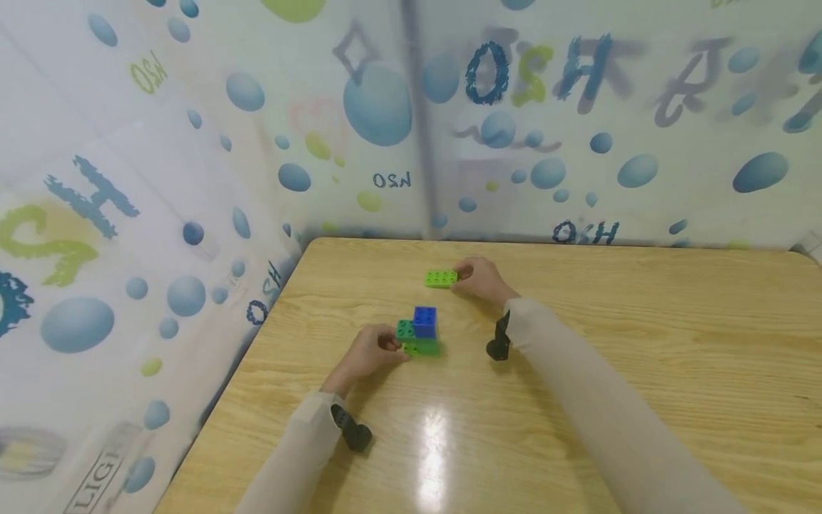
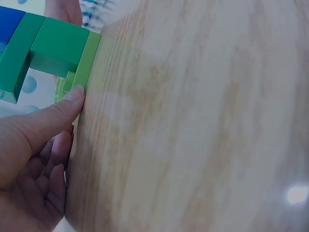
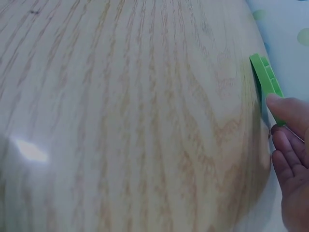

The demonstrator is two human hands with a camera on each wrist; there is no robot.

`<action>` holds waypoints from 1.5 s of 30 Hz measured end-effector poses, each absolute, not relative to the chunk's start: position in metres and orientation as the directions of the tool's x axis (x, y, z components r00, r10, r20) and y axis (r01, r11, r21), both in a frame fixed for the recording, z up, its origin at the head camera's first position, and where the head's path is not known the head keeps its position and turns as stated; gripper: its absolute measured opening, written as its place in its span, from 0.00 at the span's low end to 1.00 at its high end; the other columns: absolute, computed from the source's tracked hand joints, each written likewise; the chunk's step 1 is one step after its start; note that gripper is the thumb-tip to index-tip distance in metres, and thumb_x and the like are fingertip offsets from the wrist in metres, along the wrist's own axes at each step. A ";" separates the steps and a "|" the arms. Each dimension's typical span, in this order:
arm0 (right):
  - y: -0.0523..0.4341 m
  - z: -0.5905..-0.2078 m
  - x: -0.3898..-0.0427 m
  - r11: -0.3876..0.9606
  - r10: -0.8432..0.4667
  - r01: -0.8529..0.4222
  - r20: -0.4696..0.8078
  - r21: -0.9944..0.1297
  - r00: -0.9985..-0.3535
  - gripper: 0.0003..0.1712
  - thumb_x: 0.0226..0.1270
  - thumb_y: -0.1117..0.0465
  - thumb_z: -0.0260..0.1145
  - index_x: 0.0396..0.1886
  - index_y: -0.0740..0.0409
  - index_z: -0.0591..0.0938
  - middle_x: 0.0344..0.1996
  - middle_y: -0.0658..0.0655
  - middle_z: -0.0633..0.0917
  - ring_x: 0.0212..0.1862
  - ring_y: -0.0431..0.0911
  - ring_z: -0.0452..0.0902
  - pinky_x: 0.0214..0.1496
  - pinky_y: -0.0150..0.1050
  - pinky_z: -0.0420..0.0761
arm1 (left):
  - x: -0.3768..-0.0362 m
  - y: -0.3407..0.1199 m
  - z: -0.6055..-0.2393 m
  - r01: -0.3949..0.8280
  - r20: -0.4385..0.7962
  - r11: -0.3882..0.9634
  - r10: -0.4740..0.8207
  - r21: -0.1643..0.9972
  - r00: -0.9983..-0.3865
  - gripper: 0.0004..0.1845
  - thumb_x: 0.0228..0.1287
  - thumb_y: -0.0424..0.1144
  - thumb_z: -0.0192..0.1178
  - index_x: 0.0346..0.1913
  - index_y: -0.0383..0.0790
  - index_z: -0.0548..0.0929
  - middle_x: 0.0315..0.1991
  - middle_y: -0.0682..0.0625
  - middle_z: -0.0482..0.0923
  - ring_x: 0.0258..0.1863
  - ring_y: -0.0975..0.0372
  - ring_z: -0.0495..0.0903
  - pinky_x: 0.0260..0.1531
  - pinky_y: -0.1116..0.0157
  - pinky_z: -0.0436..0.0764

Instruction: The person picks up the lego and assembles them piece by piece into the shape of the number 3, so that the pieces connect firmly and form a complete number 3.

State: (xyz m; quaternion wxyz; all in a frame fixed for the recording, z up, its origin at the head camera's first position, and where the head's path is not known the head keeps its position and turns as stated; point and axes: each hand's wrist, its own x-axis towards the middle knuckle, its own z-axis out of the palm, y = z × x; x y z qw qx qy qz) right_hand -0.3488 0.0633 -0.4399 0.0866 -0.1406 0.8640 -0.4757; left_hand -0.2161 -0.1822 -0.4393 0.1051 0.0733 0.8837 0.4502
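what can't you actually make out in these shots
- Head view: the block stack's near-left edge, hidden by the left hand.
- Left wrist view: the blue block, cut off by the frame edge.
- Right wrist view: most of the light green brick, seen edge-on, partly behind the right hand.

Four bricks on one table — two light green, one dark green, one blue
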 end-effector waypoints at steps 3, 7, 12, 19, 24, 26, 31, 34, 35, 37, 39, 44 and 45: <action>0.065 -0.439 -0.348 0.508 -0.331 -0.168 -0.012 -0.845 -0.944 0.25 0.52 0.65 0.71 0.51 0.68 0.77 0.45 0.64 0.79 0.48 0.53 0.73 0.51 0.43 0.73 | -0.216 -0.182 -0.439 0.039 -0.117 0.585 0.226 0.810 -0.967 0.12 0.46 0.30 0.70 0.36 0.33 0.81 0.28 0.50 0.77 0.30 0.61 0.75 0.33 0.66 0.76; 0.067 -0.437 -0.345 0.526 -0.350 -0.180 -0.018 -0.831 -0.937 0.26 0.53 0.64 0.70 0.52 0.68 0.76 0.48 0.64 0.78 0.49 0.54 0.73 0.52 0.44 0.72 | -0.216 -0.181 -0.438 0.034 -0.120 0.589 0.221 0.807 -0.968 0.13 0.46 0.30 0.70 0.37 0.33 0.82 0.29 0.50 0.77 0.30 0.62 0.75 0.33 0.66 0.76; 0.071 -0.434 -0.340 0.557 -0.356 -0.176 -0.042 -0.812 -0.933 0.26 0.54 0.62 0.69 0.53 0.67 0.76 0.49 0.64 0.79 0.49 0.53 0.73 0.52 0.44 0.72 | -0.216 -0.181 -0.438 0.035 -0.123 0.592 0.224 0.806 -0.967 0.13 0.47 0.30 0.70 0.38 0.33 0.81 0.29 0.50 0.77 0.30 0.61 0.75 0.33 0.66 0.77; 0.078 -0.431 -0.334 0.561 -0.357 -0.191 -0.027 -0.806 -0.934 0.25 0.55 0.62 0.69 0.51 0.69 0.77 0.48 0.65 0.79 0.48 0.54 0.74 0.51 0.44 0.73 | -0.214 -0.181 -0.439 0.053 -0.104 0.589 0.229 0.806 -0.968 0.14 0.46 0.30 0.70 0.37 0.32 0.81 0.29 0.50 0.76 0.29 0.61 0.74 0.33 0.66 0.76; 0.083 -0.430 -0.334 0.556 -0.350 -0.193 -0.018 -0.808 -0.937 0.25 0.55 0.61 0.69 0.51 0.68 0.77 0.47 0.64 0.79 0.48 0.54 0.73 0.50 0.44 0.73 | -0.213 -0.181 -0.440 0.059 -0.096 0.593 0.225 0.803 -0.970 0.14 0.45 0.31 0.70 0.37 0.33 0.81 0.29 0.50 0.77 0.30 0.61 0.74 0.33 0.66 0.76; 0.085 -0.428 -0.333 0.555 -0.348 -0.194 -0.015 -0.809 -0.937 0.25 0.55 0.61 0.69 0.51 0.67 0.77 0.48 0.64 0.79 0.48 0.54 0.73 0.50 0.44 0.73 | -0.212 -0.181 -0.440 0.053 -0.100 0.597 0.221 0.801 -0.970 0.14 0.45 0.31 0.70 0.37 0.33 0.81 0.29 0.50 0.77 0.30 0.61 0.75 0.34 0.66 0.76; 0.086 -0.421 -0.329 0.538 -0.348 -0.206 0.008 -0.818 -0.938 0.24 0.54 0.62 0.69 0.51 0.68 0.77 0.47 0.65 0.79 0.48 0.54 0.74 0.50 0.44 0.74 | -0.213 -0.181 -0.440 0.049 -0.101 0.599 0.215 0.800 -0.971 0.14 0.46 0.32 0.70 0.38 0.33 0.81 0.30 0.50 0.77 0.31 0.61 0.75 0.35 0.66 0.76; 0.087 -0.419 -0.328 0.528 -0.361 -0.232 0.032 -0.817 -0.932 0.24 0.55 0.62 0.68 0.51 0.69 0.77 0.47 0.65 0.79 0.48 0.55 0.75 0.50 0.44 0.74 | -0.213 -0.181 -0.440 0.057 -0.093 0.597 0.218 0.800 -0.971 0.14 0.46 0.32 0.70 0.37 0.33 0.81 0.29 0.50 0.77 0.31 0.61 0.75 0.34 0.66 0.76; 0.087 -0.419 -0.328 0.527 -0.363 -0.236 0.036 -0.817 -0.931 0.24 0.55 0.62 0.68 0.51 0.69 0.77 0.48 0.65 0.79 0.48 0.54 0.75 0.50 0.44 0.74 | -0.213 -0.182 -0.441 0.059 -0.093 0.596 0.220 0.801 -0.971 0.14 0.46 0.32 0.70 0.37 0.33 0.81 0.29 0.50 0.77 0.30 0.61 0.75 0.34 0.66 0.76; 0.087 -0.418 -0.328 0.524 -0.369 -0.247 0.044 -0.815 -0.929 0.24 0.56 0.62 0.68 0.51 0.69 0.77 0.47 0.65 0.79 0.47 0.54 0.75 0.50 0.44 0.74 | -0.213 -0.182 -0.441 0.057 -0.096 0.596 0.221 0.801 -0.971 0.14 0.46 0.32 0.70 0.38 0.33 0.81 0.29 0.50 0.77 0.30 0.61 0.75 0.34 0.66 0.76; 0.087 -0.416 -0.327 0.523 -0.375 -0.256 0.050 -0.813 -0.926 0.24 0.56 0.62 0.68 0.51 0.69 0.77 0.47 0.65 0.79 0.47 0.54 0.75 0.50 0.44 0.74 | -0.213 -0.182 -0.440 0.048 -0.106 0.594 0.221 0.803 -0.970 0.14 0.46 0.32 0.70 0.38 0.33 0.81 0.30 0.50 0.77 0.31 0.61 0.75 0.34 0.66 0.76; 0.087 -0.410 -0.324 0.518 -0.395 -0.285 0.070 -0.806 -0.916 0.25 0.56 0.60 0.68 0.52 0.68 0.77 0.48 0.64 0.79 0.48 0.54 0.74 0.50 0.45 0.74 | -0.213 -0.181 -0.438 0.040 -0.118 0.600 0.222 0.799 -0.968 0.14 0.47 0.32 0.70 0.39 0.33 0.81 0.30 0.50 0.77 0.31 0.61 0.75 0.35 0.65 0.76; 0.087 -0.408 -0.323 0.517 -0.398 -0.290 0.074 -0.806 -0.914 0.25 0.56 0.60 0.68 0.52 0.68 0.77 0.48 0.64 0.79 0.48 0.54 0.74 0.50 0.45 0.74 | -0.213 -0.180 -0.438 0.040 -0.119 0.601 0.222 0.798 -0.968 0.14 0.47 0.32 0.70 0.39 0.33 0.81 0.30 0.50 0.77 0.31 0.61 0.75 0.35 0.65 0.76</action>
